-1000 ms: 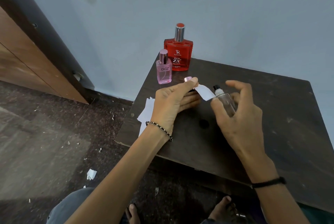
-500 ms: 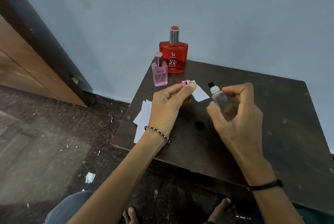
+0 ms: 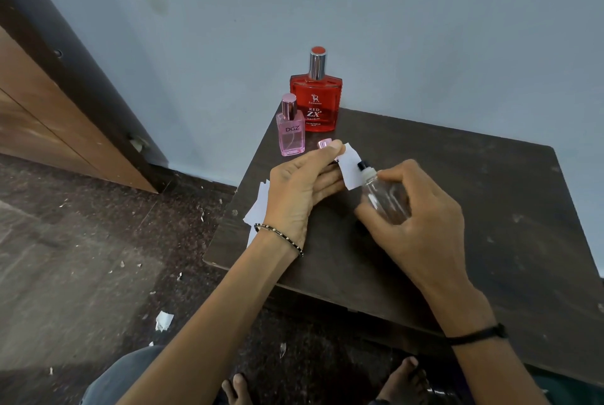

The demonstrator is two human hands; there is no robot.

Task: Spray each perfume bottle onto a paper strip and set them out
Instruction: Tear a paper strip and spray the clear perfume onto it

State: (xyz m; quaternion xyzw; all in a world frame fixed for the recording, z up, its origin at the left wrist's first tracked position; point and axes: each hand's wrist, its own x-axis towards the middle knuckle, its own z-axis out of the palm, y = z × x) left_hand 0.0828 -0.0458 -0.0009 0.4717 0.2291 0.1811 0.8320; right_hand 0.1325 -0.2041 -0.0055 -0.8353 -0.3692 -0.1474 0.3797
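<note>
My left hand [image 3: 302,190] pinches a small white paper strip [image 3: 349,166] between thumb and fingers. A pink cap [image 3: 323,144] peeks out beside that thumb. My right hand [image 3: 418,218] grips a clear bottle [image 3: 382,197] tilted left, its black-and-white nozzle almost touching the strip. At the table's far left corner stand a small pink DGZ bottle [image 3: 291,130] and, behind it, a larger red ZX bottle [image 3: 315,99], both capped and upright.
The dark wooden table [image 3: 490,208] meets a pale wall. More white paper strips [image 3: 258,208] lie at its left edge, partly hidden by my left wrist. Paper scraps [image 3: 163,320] litter the dark floor. A wooden door frame rises at left; my bare feet are below.
My right hand has tipped the clear bottle and brought its nozzle leftward up against the paper strip. My right index finger, raised before, has come down around the bottle.
</note>
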